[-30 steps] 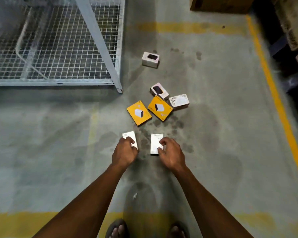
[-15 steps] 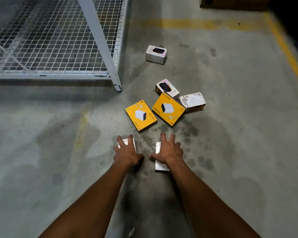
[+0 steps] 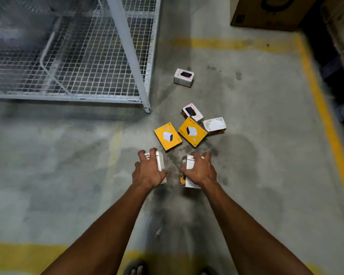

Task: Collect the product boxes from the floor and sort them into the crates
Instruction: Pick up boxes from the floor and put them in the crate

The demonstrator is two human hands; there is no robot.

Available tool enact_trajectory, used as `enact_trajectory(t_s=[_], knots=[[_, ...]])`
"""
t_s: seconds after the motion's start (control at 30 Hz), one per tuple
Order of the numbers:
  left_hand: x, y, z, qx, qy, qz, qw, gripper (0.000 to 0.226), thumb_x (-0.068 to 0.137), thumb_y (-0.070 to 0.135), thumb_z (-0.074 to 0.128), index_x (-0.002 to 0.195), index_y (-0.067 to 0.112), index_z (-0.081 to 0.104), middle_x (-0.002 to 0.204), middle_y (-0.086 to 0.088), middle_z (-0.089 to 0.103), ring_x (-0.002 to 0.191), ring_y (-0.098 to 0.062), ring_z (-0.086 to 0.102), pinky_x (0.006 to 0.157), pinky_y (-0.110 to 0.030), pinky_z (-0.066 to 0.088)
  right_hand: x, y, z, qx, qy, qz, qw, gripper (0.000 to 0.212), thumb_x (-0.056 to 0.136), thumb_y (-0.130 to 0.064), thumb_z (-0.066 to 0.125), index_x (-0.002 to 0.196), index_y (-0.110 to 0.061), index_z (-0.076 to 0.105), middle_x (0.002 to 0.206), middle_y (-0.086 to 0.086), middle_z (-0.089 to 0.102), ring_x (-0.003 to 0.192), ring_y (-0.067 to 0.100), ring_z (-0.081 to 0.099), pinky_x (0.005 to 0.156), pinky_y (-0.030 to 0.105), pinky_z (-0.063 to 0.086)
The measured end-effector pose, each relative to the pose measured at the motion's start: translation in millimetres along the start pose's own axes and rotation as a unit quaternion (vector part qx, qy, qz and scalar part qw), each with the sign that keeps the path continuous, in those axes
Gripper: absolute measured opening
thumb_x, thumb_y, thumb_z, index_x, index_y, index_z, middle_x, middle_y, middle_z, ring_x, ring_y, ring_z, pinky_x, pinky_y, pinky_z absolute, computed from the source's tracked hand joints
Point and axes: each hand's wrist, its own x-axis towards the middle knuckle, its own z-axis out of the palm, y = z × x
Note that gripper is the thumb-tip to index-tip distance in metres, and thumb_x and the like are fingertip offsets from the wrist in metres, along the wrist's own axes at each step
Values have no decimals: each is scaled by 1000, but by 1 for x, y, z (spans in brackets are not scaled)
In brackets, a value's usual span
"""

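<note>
Head view: your left hand (image 3: pixel 148 172) clamped on white box (image 3: pixel 160 162), centre frame; your right hand (image 3: pixel 200 171) gripped second white box (image 3: pixel 189 163) beside it. Five more boxes lay above: two yellow boxes (image 3: pixel 168 138), three white. Wire cage (image 3: pixel 72 56) upper left. Advice was: squeeze long edges, lift both level.
</note>
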Motion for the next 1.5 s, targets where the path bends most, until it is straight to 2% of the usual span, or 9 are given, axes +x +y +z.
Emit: enact_trajectory(t_s=[0.17, 0.5, 0.83, 0.93, 1.03, 1.1, 1.17, 1.3, 1.5], knots=[[-94, 52, -132, -46, 23, 19, 999, 64, 87, 50, 69, 139, 39, 35, 145, -5, 29, 110, -46, 61, 90, -52, 57, -107, -64, -117, 68, 27, -10, 997, 64, 75, -55, 75, 130, -36, 49, 134, 1, 39, 116, 32, 62, 93, 43, 53], [-270, 167, -415, -89, 103, 61, 989, 63, 94, 47, 66, 149, 34, 37, 148, -6, 34, 118, -41, 60, 95, -49, 54, -301, -198, -362, 123, 67, -39, 989, 66, 76, -56, 73, 134, -31, 53, 133, -2, 47, 118, 27, 61, 96, 40, 52], [-388, 226, -604, -265, 166, 75, 947, 62, 95, 36, 70, 150, 28, 43, 141, -8, 41, 111, -28, 55, 97, -37, 46, -424, -304, -524, 245, 125, -61, 960, 59, 80, -46, 78, 131, -23, 59, 128, 4, 44, 106, 24, 57, 93, 27, 43], [-400, 223, -633, -446, 150, 22, 882, 63, 93, 40, 68, 148, 29, 40, 138, -9, 56, 114, -27, 63, 95, -51, 58, -442, -326, -541, 364, 106, -27, 925, 48, 79, -48, 73, 120, -24, 65, 123, 6, 53, 98, 23, 56, 94, 32, 50], [-415, 212, -647, -655, 54, 10, 754, 37, 102, 35, 56, 137, 23, 52, 120, -11, 69, 100, -28, 68, 80, -45, 59, -465, -347, -550, 567, 25, -18, 823, 24, 86, -39, 66, 98, -20, 71, 93, 6, 71, 82, 25, 62, 76, 38, 51], [-425, 200, -660, -731, -20, 22, 681, 36, 100, 40, 52, 124, 18, 64, 112, -14, 71, 89, -28, 67, 75, -38, 52, -478, -360, -550, 661, -69, -38, 746, 22, 89, -38, 62, 98, -20, 72, 93, 5, 72, 78, 26, 67, 78, 37, 52], [-427, 186, -672, -771, -50, 37, 634, 42, 97, 42, 50, 120, 13, 69, 106, -16, 71, 81, -26, 69, 71, -35, 53, -481, -372, -547, 710, -109, -55, 693, 24, 87, -34, 60, 99, -16, 71, 97, 8, 70, 78, 26, 66, 77, 37, 52], [-421, 161, -703, -792, -55, 66, 604, 46, 99, 41, 48, 123, 9, 72, 101, -15, 75, 79, -26, 71, 67, -33, 58, -479, -404, -535, 748, -130, -59, 648, 37, 80, -29, 62, 114, -13, 65, 110, 13, 65, 83, 29, 66, 76, 36, 54], [-395, 125, -743, -783, -51, 89, 614, 50, 97, 43, 52, 129, 9, 71, 114, -20, 73, 89, -30, 70, 81, -42, 54, -466, -457, -526, 744, -147, -67, 649, 48, 69, -31, 72, 113, -21, 59, 111, 9, 60, 84, 27, 63, 76, 36, 53]])
